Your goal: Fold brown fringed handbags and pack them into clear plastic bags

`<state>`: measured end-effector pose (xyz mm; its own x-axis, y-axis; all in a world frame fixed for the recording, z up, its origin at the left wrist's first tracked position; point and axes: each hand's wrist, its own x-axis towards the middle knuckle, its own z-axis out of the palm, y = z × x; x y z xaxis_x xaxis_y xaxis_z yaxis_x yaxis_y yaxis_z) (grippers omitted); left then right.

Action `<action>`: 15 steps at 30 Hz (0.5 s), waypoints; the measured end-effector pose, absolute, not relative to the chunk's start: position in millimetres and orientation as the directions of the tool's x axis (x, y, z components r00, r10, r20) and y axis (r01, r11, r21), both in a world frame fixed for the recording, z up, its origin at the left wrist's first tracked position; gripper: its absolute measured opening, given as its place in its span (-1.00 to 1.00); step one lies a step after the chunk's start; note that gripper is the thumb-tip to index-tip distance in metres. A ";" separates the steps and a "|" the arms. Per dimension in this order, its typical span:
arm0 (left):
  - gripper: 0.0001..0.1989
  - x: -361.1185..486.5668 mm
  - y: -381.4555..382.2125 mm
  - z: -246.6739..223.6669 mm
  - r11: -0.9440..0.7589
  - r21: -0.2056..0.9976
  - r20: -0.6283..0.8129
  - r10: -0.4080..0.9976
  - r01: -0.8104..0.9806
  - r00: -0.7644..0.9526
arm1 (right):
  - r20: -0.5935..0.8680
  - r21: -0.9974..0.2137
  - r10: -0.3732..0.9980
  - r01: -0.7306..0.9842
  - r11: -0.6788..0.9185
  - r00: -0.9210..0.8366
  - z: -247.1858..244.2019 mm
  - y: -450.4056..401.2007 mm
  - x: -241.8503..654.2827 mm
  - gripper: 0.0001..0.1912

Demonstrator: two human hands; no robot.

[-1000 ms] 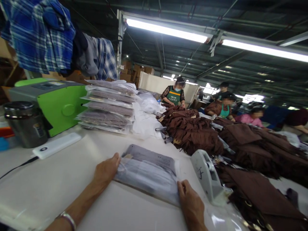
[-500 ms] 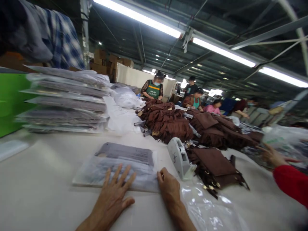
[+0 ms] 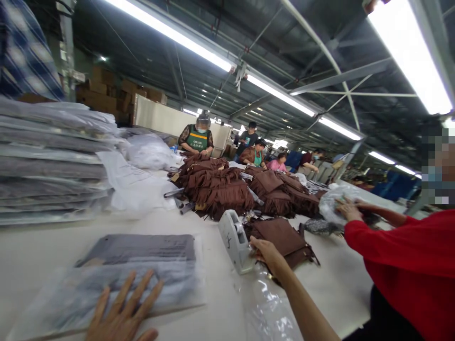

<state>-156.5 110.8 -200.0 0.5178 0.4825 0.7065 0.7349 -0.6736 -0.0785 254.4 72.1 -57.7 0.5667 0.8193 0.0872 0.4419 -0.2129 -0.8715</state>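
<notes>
My left hand (image 3: 122,308) lies flat with fingers spread on a clear plastic bag (image 3: 149,286) that holds a folded grey item (image 3: 142,248). To the right stands a white tape dispenser (image 3: 232,241) with a dark mark on its side. My right hand (image 3: 268,255) reaches to the dispenser's front end, its fingers closed together there. Whatever is between those fingertips is too small to make out. Just behind this hand lies a brown fringed bag (image 3: 280,237), partly covered by it. An empty clear plastic sheet or bag (image 3: 266,303) lies below the dispenser.
A tall stack of bagged grey items (image 3: 50,166) stands at left, beside white sheets (image 3: 131,184). Brown fringed bags (image 3: 220,184) are heaped across the table's middle. At right a co-worker in a red sleeve (image 3: 384,241) handles clear plastic (image 3: 334,201). Other people work farther back.
My right hand has left the bag's right edge and moved right to the tape dispenser. My left hand stays on the bag. The view has swung right, showing more of the co-worker in red.
</notes>
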 end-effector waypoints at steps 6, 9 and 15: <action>-0.40 -156.5 109.2 -197.1 -0.653 -0.100 0.715 0.478 0.751 0.511 | 0.008 -0.935 0.844 0.303 -0.183 0.536 -66.0 87.2 248.8 -0.66; -0.38 -156.0 107.7 -194.0 -0.652 -0.122 0.721 0.460 0.748 0.518 | 0.047 -0.958 0.815 0.259 -0.127 0.577 -62.3 87.5 244.8 -0.70; -0.39 -154.9 104.6 -186.9 -0.652 -0.126 0.722 0.457 0.747 0.520 | 0.149 -0.981 0.744 0.195 0.027 0.651 -54.9 69.5 237.0 -0.71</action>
